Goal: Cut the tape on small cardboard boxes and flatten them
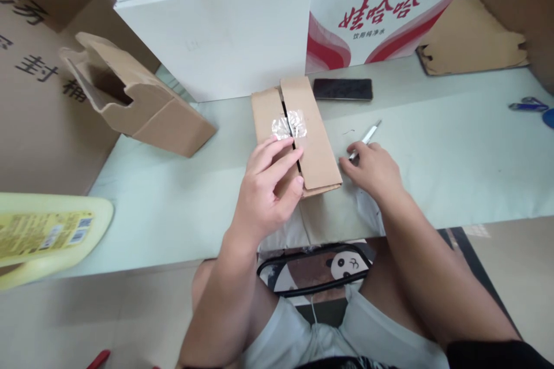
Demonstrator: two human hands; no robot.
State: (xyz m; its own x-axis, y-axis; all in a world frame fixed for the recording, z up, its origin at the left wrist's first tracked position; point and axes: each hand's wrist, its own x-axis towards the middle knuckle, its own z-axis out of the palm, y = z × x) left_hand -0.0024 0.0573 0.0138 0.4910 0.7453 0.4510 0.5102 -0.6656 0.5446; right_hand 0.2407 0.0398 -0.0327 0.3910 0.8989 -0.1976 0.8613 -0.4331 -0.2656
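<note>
A small brown cardboard box [318, 150] lies on the pale green table, its two top flaps meeting at a dark gap. Clear crinkled tape [296, 123] bridges the gap near the middle. My left hand [272, 184] rests on the box's left side and near corner, fingers apart, holding nothing. To the right of the box, my right hand [374, 170] has its thumb and fingers closed around the lower end of a slim white pen-like tool [369, 134], whose thin tip points away from me.
Behind the box lies a black phone [343, 89], in front of large white cartons [225, 40]. An open cardboard box [160, 121] leans at the left, near a yellow bottle [56, 236]. Flat cardboard [474, 40] and blue items [528, 105] are at the right.
</note>
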